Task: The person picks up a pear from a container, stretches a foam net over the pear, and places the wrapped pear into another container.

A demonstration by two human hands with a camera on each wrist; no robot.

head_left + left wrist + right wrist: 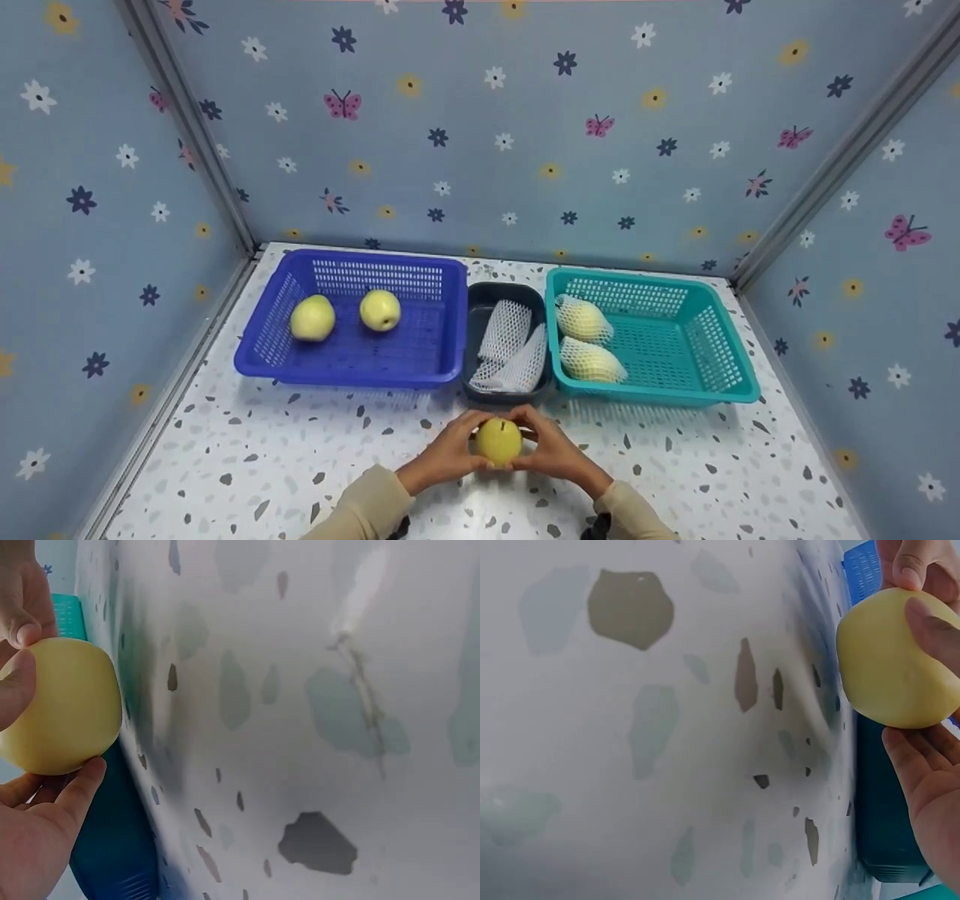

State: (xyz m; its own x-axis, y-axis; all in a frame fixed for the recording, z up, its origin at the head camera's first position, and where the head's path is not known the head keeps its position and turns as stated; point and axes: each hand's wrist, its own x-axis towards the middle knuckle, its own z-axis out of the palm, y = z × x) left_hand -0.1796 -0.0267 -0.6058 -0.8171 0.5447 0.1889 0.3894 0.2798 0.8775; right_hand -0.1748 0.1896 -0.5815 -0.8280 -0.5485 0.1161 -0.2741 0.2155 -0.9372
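Note:
A yellow apple (499, 441) with a short dark stem faces up between my two hands, low over the front of the speckled table. My left hand (448, 450) grips it from the left, thumb at the near side and fingers curved round the far side. From the right, my right hand (556, 450) holds it the same way. The left wrist view shows the apple (64, 709) bare and smooth, with fingertips (91, 774) pressed to its skin. In the right wrist view, a thumb (934, 634) lies across the apple (885, 667).
Behind the hands stands a dark bin (472, 352) with white foam net sleeves (506, 330). Left of it, a blue basket (352, 375) contains two bare apples (313, 318). At right, a teal basket (660, 394) contains two net-wrapped fruits (592, 361). Patterned walls (480, 165) enclose the table (360, 442).

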